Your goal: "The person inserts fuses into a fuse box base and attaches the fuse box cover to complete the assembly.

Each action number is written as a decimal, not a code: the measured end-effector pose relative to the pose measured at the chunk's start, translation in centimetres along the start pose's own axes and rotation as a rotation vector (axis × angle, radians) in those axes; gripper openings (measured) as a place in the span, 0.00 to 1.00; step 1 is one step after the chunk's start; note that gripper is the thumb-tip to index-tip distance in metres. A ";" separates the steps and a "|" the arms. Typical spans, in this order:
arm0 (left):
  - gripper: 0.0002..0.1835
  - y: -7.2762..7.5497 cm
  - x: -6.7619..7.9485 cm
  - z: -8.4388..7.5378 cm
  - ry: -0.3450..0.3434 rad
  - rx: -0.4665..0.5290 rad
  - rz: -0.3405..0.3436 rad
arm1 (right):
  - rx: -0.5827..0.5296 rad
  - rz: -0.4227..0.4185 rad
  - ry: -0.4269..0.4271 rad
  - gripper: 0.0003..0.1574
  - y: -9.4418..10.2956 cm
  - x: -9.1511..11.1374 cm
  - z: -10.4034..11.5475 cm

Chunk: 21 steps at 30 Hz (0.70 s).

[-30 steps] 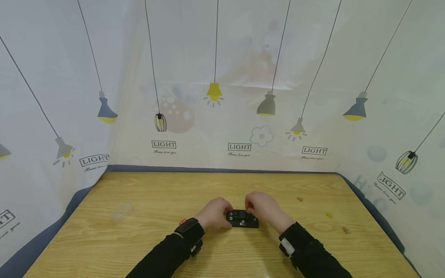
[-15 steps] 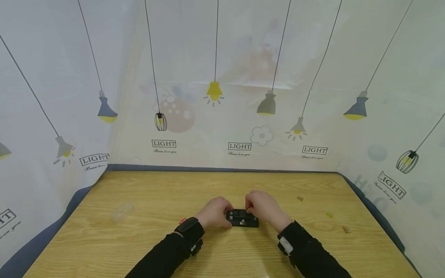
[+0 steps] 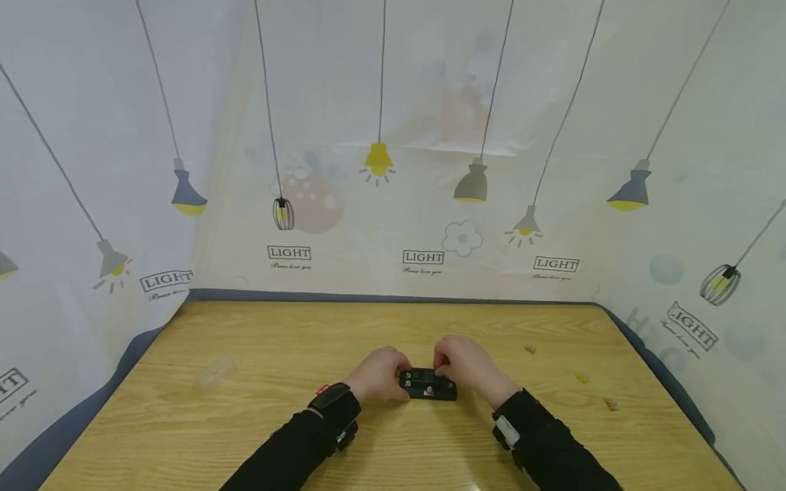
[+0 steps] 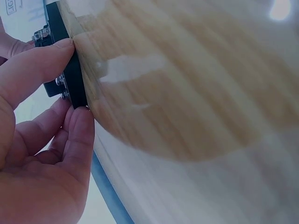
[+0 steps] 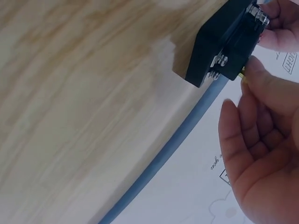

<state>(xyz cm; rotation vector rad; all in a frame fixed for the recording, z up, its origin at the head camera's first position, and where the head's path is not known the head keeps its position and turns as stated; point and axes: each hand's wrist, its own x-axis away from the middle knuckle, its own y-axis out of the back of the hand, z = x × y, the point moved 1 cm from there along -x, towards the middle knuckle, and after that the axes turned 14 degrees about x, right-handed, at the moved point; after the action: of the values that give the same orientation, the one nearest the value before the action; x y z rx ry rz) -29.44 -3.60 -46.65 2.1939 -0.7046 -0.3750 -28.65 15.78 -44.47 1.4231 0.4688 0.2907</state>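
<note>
A black rectangular block with metal screw terminals (image 3: 428,393) rests on the wooden table, between both hands. My left hand (image 3: 377,375) grips its left end, thumb on the near side and fingertips at the far side, as the left wrist view shows. At the right end, my right hand (image 3: 468,368) pinches a small yellow piece (image 5: 241,74) between thumb and finger, against the raised middle part of the block. Most of that piece is hidden by the fingertips, so its kind cannot be told. Silvery screws (image 5: 219,60) stick up beside the raised part.
A clear plastic box (image 3: 216,374) lies on the left of the table (image 3: 295,341). To the right are a small brown piece (image 3: 530,349), a yellow piece (image 3: 581,378) and another brown piece (image 3: 611,404). A printed curtain (image 3: 368,225) surrounds the table's back and sides.
Both hands stay on the block, almost still. The yellow bit visible at the right fingertips one second ago is no longer seen in the head view.
</note>
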 end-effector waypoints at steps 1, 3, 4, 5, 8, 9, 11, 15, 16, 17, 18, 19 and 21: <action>0.23 0.0 0.0 0.0 -0.002 -0.004 -0.001 | -0.003 0.002 0.004 0.08 0.0 0.0 -0.1; 0.23 -0.1 -0.1 0.1 -0.007 -0.014 0.000 | -0.010 0.006 0.012 0.07 0.0 0.1 -0.3; 0.23 -0.1 -0.2 0.1 -0.007 -0.019 0.001 | -0.012 0.003 0.019 0.06 0.0 0.2 -0.4; 0.23 -0.1 -0.2 0.1 -0.003 -0.019 0.003 | -0.014 0.002 0.022 0.05 0.1 0.2 -0.5; 0.23 -0.2 -0.3 0.2 0.008 -0.019 0.003 | -0.024 -0.007 0.011 0.06 0.2 0.4 -0.9; 0.23 -0.2 -0.3 0.3 0.010 -0.019 0.004 | -0.032 -0.011 0.005 0.07 0.3 0.5 -1.0; 0.24 -0.2 -0.3 0.3 0.012 -0.016 0.006 | -0.044 -0.013 -0.015 0.10 0.5 0.6 -1.3; 0.24 -0.1 -0.1 0.3 0.006 -0.008 0.012 | -0.033 -0.030 -0.037 0.13 0.8 1.0 -2.2; 0.24 -0.1 -0.1 0.2 0.004 -0.005 0.013 | -0.021 -0.033 -0.044 0.13 0.8 1.2 -2.4; 0.24 -0.1 0.0 0.2 0.001 -0.002 0.013 | -0.011 -0.036 -0.047 0.14 0.8 1.4 -2.7; 0.24 -0.1 0.1 0.2 -0.001 0.000 0.012 | -0.007 -0.039 -0.053 0.14 0.8 1.5 -2.9; 0.25 -0.1 0.1 0.2 -0.002 0.002 0.012 | -0.003 -0.040 -0.061 0.15 0.9 1.7 -3.2; 0.25 0.0 0.2 0.2 0.000 0.006 0.011 | 0.001 -0.038 -0.073 0.17 0.9 2.1 -3.7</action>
<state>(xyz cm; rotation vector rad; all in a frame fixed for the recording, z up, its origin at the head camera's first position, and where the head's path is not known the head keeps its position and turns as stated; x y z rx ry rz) -29.37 -3.78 -46.81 2.1954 -0.7180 -0.3676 -28.52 20.08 -44.16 1.4190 0.4363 0.2073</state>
